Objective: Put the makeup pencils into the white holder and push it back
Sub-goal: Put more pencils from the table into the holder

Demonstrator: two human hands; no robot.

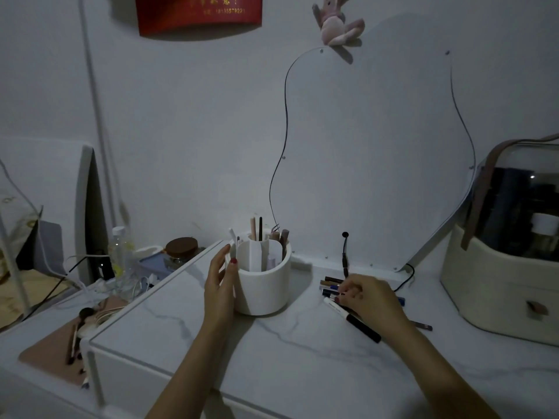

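Standing at centre frame on a white marble-veined tabletop (302,355), a smooth, matte, cylindrical white holder (264,285) is seen, divided inside by curved partitions and already holding several slim sticks, brushes and tubes. The left hand (220,285) is laid flat against the holder's left wall, fingers extended and close together, thumb hooked at the rim; red nail polish is visible. Right of centre, a loose cluster of makeup pencils (332,287) lies flat on the tabletop, with dark blue, brown and gold barrels. A longer white-and-black pen (352,319) lies diagonally just below them; print on its white barrel cannot be read. The right hand (370,299) rests over the cluster, fingertips curled down onto the pencils; whether one is actually pinched cannot be told. At upper left of the frame a red banner (198,13) with gold characters is noted, digits partly legible as "1813557", the rest uncertain. A pink plush toy (337,22) hangs at top centre. A cream cosmetic case (502,285) with a clear domed lid stands at right.
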